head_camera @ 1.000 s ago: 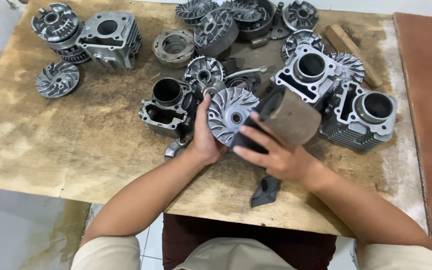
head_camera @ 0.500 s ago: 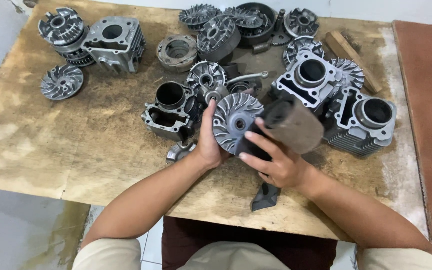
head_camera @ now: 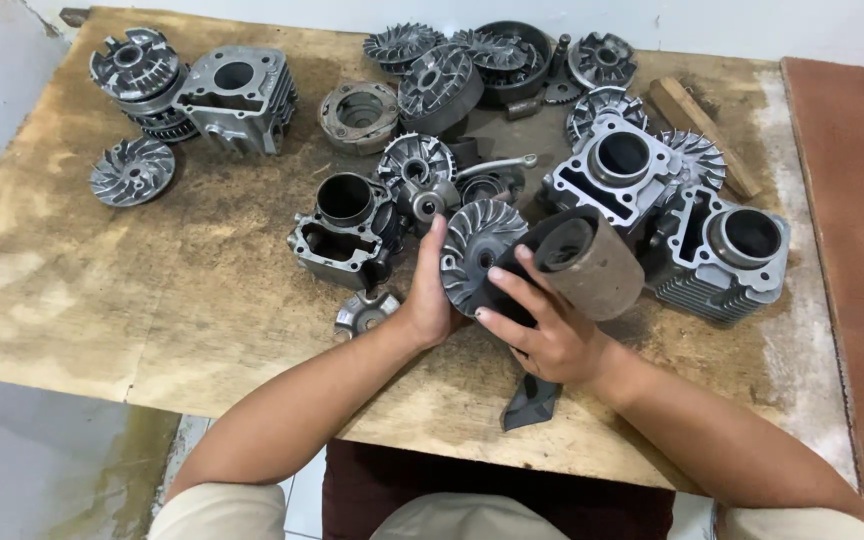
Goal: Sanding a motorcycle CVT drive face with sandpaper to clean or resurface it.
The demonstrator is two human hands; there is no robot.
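My left hand (head_camera: 429, 297) grips the left rim of a finned metal pulley disc (head_camera: 477, 248), held upright over the table's middle. My right hand (head_camera: 540, 328) holds the same assembly from below and in front, fingers spread across its dark hub. Behind the disc a rusty brown drum (head_camera: 592, 262) tilts up to the right, its open end facing me. A grey cylinder block (head_camera: 344, 228) lies just left of my left hand, and a small metal piece (head_camera: 365, 310) sits under my left wrist.
A worn plywood table (head_camera: 102, 290) carries several engine parts: cylinder blocks (head_camera: 734, 252) at right, finned discs (head_camera: 133, 170) at left, more pulleys (head_camera: 452, 70) at the back. A wooden block (head_camera: 702, 130) lies back right. A dark plastic piece (head_camera: 530, 400) rests near the front edge. A reddish-brown panel (head_camera: 852, 250) borders the right.
Both hands and the pulley with drum have stayed together and shifted slightly; the drum's open end has turned more toward me. The camera view has tilted a little.
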